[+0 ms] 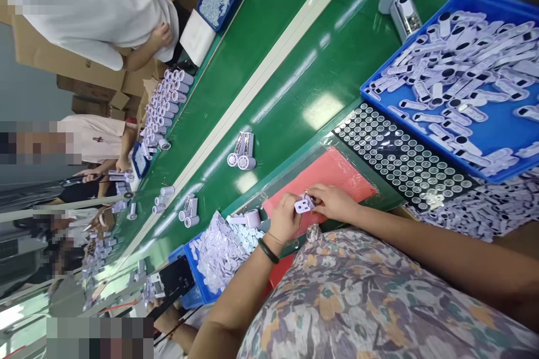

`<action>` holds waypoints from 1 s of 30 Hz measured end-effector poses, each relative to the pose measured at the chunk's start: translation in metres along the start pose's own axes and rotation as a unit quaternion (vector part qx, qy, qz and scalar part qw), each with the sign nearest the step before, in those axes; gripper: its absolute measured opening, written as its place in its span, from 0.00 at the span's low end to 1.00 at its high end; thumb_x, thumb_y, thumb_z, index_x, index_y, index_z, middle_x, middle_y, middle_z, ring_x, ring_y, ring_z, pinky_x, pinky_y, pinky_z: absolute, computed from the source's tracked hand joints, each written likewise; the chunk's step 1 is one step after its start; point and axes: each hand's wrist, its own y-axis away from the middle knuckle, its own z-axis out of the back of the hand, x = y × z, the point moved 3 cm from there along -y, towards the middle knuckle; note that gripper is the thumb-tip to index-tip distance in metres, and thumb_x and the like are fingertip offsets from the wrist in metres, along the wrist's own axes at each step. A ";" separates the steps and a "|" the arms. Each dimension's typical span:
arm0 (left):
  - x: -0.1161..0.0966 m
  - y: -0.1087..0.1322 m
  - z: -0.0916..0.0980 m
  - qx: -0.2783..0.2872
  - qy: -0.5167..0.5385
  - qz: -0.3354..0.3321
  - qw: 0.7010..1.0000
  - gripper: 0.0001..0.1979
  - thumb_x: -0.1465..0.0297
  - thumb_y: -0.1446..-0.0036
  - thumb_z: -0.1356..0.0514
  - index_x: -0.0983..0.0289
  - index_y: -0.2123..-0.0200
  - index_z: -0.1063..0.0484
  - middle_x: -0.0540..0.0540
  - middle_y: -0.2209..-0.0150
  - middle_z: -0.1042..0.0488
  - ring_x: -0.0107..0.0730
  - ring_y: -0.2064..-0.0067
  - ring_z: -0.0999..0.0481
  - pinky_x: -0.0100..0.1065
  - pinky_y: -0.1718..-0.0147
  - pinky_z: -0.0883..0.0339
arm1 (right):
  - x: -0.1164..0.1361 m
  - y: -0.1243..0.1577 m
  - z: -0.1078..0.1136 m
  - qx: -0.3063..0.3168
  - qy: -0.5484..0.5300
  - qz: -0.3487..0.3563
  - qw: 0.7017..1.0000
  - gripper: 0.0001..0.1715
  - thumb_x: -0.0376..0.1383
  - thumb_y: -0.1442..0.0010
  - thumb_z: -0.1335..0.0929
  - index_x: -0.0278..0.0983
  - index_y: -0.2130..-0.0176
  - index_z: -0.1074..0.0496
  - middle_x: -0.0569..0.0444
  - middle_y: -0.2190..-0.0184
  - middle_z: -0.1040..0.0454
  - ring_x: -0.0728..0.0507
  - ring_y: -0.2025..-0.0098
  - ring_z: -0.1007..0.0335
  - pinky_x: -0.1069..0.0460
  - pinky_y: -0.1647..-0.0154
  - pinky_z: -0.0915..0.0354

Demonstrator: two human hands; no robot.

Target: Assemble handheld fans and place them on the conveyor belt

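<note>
Fingers: left hand point(284, 219), right hand point(332, 202) closed on white housing point(304, 203).
Risk: I'd flag a slipped grip dropping it on red mat point(332, 174).

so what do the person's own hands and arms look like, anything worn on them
No gloves on the left hand or right hand, and the forearms are bare. The left wrist has a wide black band and a thin bracelet; nothing shows on the right wrist. A floral top in grey-green, orange and yellow shows beside the arms.
</note>
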 end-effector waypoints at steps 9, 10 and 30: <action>0.010 -0.008 0.010 0.042 0.019 0.001 0.999 0.07 0.76 0.41 0.41 0.62 0.59 0.29 0.54 0.62 0.26 0.35 0.58 0.27 0.35 0.59 0.32 | 0.004 0.000 0.002 -0.003 -0.009 -0.017 1.000 0.29 0.32 0.46 0.25 0.38 0.46 0.31 0.50 0.51 0.28 0.44 0.60 0.27 0.50 0.58 0.33; 0.010 -0.009 0.010 0.052 0.005 -0.006 0.999 0.07 0.76 0.41 0.41 0.62 0.59 0.29 0.54 0.63 0.26 0.35 0.59 0.27 0.35 0.59 0.32 | 0.004 0.000 0.001 -0.002 -0.009 -0.018 1.000 0.28 0.32 0.46 0.25 0.38 0.46 0.31 0.51 0.51 0.28 0.44 0.60 0.27 0.51 0.58 0.33; 0.020 0.000 0.002 -0.028 0.075 0.081 0.994 0.06 0.71 0.45 0.36 0.62 0.62 0.24 0.55 0.61 0.24 0.34 0.58 0.25 0.39 0.56 0.29 | 0.004 0.001 -0.005 -0.030 -0.007 0.009 0.999 0.26 0.32 0.46 0.25 0.39 0.48 0.30 0.49 0.52 0.29 0.40 0.55 0.30 0.45 0.51 0.35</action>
